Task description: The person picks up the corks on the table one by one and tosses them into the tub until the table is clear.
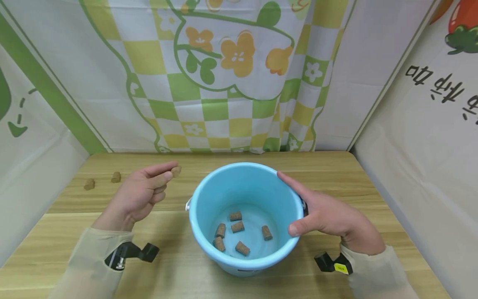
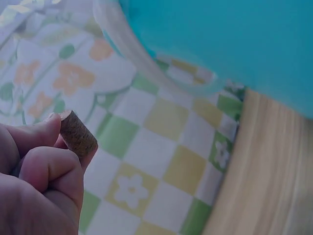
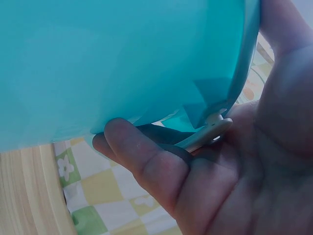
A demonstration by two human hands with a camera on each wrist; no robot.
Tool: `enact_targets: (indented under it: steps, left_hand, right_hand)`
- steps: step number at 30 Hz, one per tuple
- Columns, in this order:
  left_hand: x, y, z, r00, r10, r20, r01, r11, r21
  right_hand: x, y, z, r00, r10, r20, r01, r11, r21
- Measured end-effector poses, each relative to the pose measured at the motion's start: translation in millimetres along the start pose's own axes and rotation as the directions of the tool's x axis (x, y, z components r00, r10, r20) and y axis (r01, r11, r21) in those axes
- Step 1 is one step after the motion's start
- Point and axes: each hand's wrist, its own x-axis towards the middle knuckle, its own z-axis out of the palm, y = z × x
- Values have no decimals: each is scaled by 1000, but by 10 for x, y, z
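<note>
My left hand pinches a cork between thumb and fingers, over the table left of a light blue bucket. In the left wrist view the short brown cork sticks out past the fingertips. My right hand grips the bucket's right side, thumb over the rim and index finger along it. The right wrist view shows other fingers curled against the outer wall, beside the handle joint. Several corks lie scattered on the bucket's floor.
Two more corks lie on the wooden table at the far left: one cork and, just right of it, another cork. A checked, flowered cloth hangs behind the table's back edge. Printed white panels stand on both sides.
</note>
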Motion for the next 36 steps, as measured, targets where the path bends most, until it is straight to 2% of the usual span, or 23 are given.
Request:
enact_targets:
  steps: [7, 16, 24, 31, 36]
  left_hand:
    - [-111, 151, 200, 999, 31, 11, -32, 993, 111]
    - [-233, 296, 476, 995, 60, 78, -74, 980, 184]
    - [-311, 390, 662, 993, 60, 105, -90, 947, 309]
    - [-331, 430, 763, 991, 24, 131, -70, 932, 354]
    - [-334, 429, 827, 988, 24, 155, -87, 905, 416]
  right_hand:
    - [1, 2, 3, 1000, -6, 6, 6, 1000, 9]
    - [-1, 0, 5, 1000, -7, 5, 7, 1000, 5]
    - [-1, 3, 4, 1000, 0, 2, 0, 1000, 15]
    - [2, 10, 0, 1000, 0, 6, 0, 1000, 26]
    - [6, 13, 1, 1000, -4, 14, 3, 999, 33]
